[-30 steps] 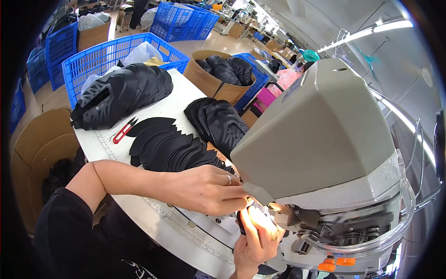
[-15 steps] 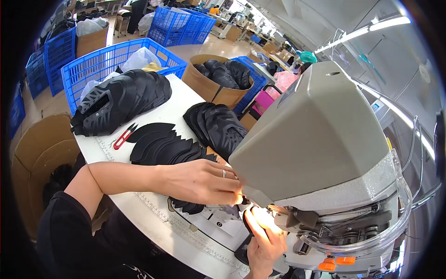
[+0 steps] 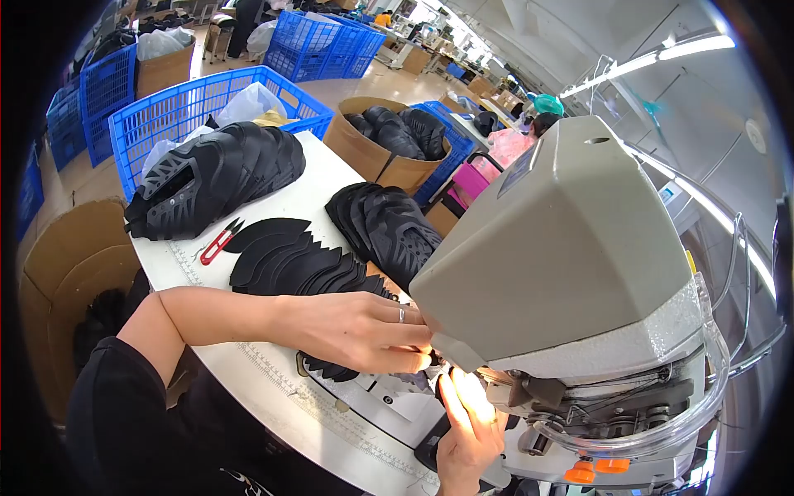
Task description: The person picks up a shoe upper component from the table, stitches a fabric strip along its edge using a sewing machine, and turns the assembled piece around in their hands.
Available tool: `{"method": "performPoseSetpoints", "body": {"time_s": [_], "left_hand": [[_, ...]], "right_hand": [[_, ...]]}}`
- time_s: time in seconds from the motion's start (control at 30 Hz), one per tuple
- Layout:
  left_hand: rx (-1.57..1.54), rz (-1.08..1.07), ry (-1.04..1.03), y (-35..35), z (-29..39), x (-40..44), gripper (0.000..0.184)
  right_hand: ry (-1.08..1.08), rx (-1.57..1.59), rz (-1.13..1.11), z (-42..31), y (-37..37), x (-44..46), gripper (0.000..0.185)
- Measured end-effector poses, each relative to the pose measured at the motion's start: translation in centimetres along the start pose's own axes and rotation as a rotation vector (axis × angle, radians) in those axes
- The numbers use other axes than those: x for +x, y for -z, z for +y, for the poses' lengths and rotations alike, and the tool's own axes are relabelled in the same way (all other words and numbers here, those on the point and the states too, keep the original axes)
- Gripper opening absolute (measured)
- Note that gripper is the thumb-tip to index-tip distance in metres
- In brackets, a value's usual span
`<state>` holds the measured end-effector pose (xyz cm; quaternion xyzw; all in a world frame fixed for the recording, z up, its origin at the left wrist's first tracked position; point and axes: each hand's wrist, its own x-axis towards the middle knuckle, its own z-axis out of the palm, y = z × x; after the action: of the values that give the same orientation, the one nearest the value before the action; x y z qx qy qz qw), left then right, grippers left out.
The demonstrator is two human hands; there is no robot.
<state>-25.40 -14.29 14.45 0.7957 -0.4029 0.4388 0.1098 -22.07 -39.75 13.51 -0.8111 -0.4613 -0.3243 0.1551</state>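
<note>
Under the head of the grey sewing machine [image 3: 554, 248], a lamp lights both hands. My left hand [image 3: 368, 331], ring on one finger, has its fingers pressed together on a black piece [image 3: 437, 359] near the needle area. Close by on the right, my right hand [image 3: 471, 422] is closed at the edge of the black work, its fingertips brightly lit. Most of that piece is hidden by the fingers. A fanned stack of black curved pieces [image 3: 289, 264] lies on the white table [image 3: 322, 169] beyond my left forearm.
Red-handled snips [image 3: 219, 244] lie left of the stack. Black shoe uppers [image 3: 223, 174] sit at the table's far left, more uppers [image 3: 385, 227] beside the machine. Behind are a blue crate [image 3: 149, 112] and a cardboard box [image 3: 397, 169]. Another person [image 3: 513, 145] sits beyond the machine.
Compared with a second ago, my right hand has moved slightly down and away from my left hand. More black pieces show below my left forearm. The view has shifted slightly.
</note>
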Motion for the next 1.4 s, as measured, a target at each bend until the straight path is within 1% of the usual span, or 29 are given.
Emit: {"method": "performPoseSetpoints", "body": {"time_s": [0.1, 0.2, 0.23, 0.47, 0.5, 0.57, 0.63, 0.73, 0.83, 0.9, 0.97, 1.03, 1.2, 1.4], "left_hand": [[-0.015, -0.012, 0.016, -0.1, 0.0, -0.2, 0.017], [-0.002, 0.007, 0.005, -0.1, 0.1, 0.0, 0.017], [-0.002, 0.013, 0.006, -0.4, 0.1, -0.1, 0.017], [0.150, -0.006, -0.002, -0.6, 1.3, 0.0, 0.016], [0.150, -0.020, 0.002, -0.7, 1.3, -0.1, 0.017], [0.147, -0.042, 0.011, -0.5, 1.5, -0.1, 0.017], [0.140, -0.041, 0.020, -0.4, 1.5, 0.0, 0.019], [0.136, -0.012, 0.031, -0.6, 1.5, 0.0, 0.020], [0.148, -0.010, 0.028, -0.8, 1.5, 0.0, 0.020], [0.162, -0.010, 0.023, -0.8, 1.3, 0.0, 0.019], [0.161, -0.018, 0.027, -0.6, 1.2, 0.2, 0.017], [0.156, -0.010, 0.031, -0.8, 1.2, 0.2, 0.016], [0.202, 0.035, 0.050, -1.2, 1.1, 0.2, 0.016], [0.170, 0.076, 0.046, -1.8, 0.6, 0.0, 0.016]], "right_hand": [[-0.061, 0.120, 0.004, 0.0, -0.3, -0.3, 0.031], [-0.042, 0.090, -0.002, 0.3, -0.2, -0.4, 0.034], [-0.079, 0.129, 0.003, 0.0, -0.1, -0.2, 0.039], [-0.247, -0.032, -0.044, 2.3, -1.5, -3.3, 0.042], [-0.252, -0.040, -0.059, 2.5, -1.4, -3.6, 0.042], [-0.212, 0.019, -0.012, 3.0, -1.6, -3.6, 0.042], [-0.119, 0.159, 0.121, 3.7, -2.5, -3.1, 0.042], [-0.159, 0.181, 0.095, 3.9, -2.6, -3.0, 0.042], [-0.152, 0.175, 0.082, 3.7, -2.5, -2.8, 0.042], [-0.172, 0.074, 0.077, 3.1, -2.2, -3.2, 0.043], [-0.178, 0.061, 0.054, 3.1, -2.1, -3.3, 0.044], [-0.169, 0.131, 0.018, 3.9, -2.2, -2.9, 0.045], [-0.290, 0.268, -0.047, 3.8, -2.0, -2.5, 0.050], [-0.384, 0.268, -0.098, 4.0, -2.2, -2.6, 0.054]]}}
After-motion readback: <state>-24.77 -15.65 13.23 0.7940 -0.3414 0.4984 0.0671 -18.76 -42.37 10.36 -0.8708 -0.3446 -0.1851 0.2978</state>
